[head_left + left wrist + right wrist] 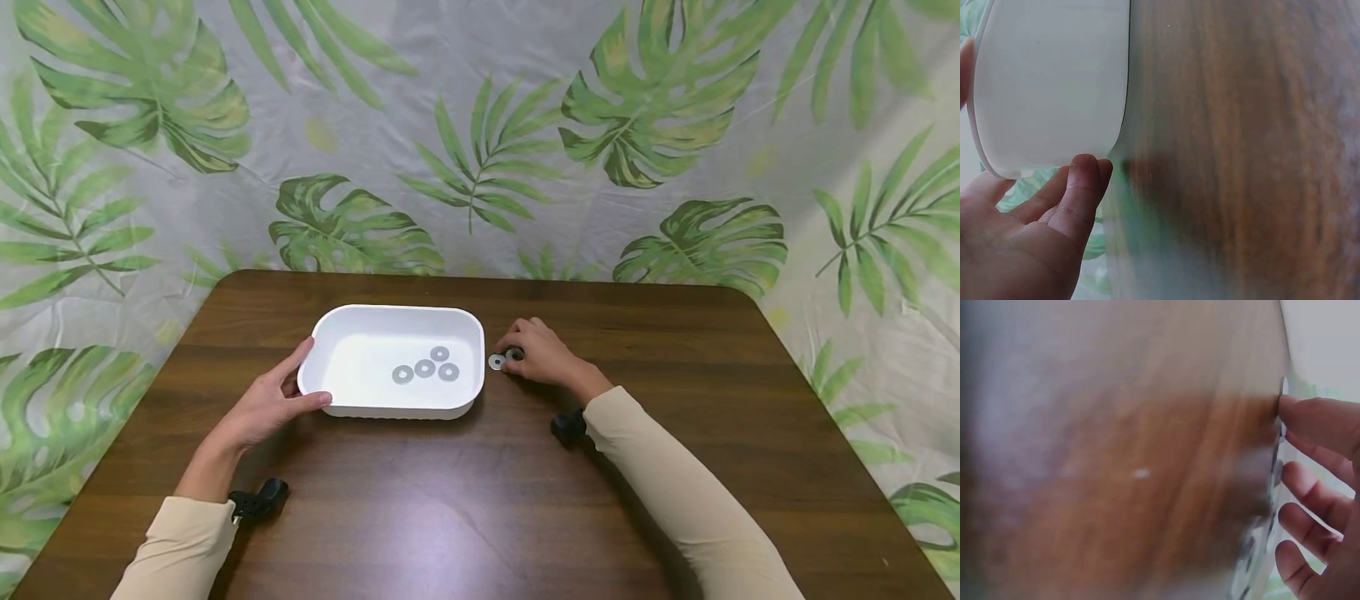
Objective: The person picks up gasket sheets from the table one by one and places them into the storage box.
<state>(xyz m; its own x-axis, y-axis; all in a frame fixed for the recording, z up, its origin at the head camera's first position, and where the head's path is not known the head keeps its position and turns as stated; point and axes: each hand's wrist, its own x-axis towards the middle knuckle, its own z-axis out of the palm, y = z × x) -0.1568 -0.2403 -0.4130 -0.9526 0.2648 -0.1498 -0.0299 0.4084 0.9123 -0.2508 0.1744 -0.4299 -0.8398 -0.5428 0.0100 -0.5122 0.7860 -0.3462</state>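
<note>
A white rectangular tub (352, 411) with rounded corners stands on the wooden table. My left hand (266, 404) holds its left end, thumb over the front rim and fingers at the outer side. In the left wrist view, the fingers (1085, 181) touch the tub's wall (1054, 94) low down. Several flat grey washers (424, 368) lie inside, toward the right. Just right of the tub, my right hand (542, 352) pinches a washer (497, 362) between thumb and index finger, at table level. Another washer (514, 354) lies under that hand, partly covered by its fingers.
The brown wooden table (450, 517) reaches back to a leaf-patterned cloth (495, 192) hanging behind it. Black camera mounts (258, 502) are strapped at both wrists. More washers (1247, 553) show edge-on along the tabletop in the right wrist view.
</note>
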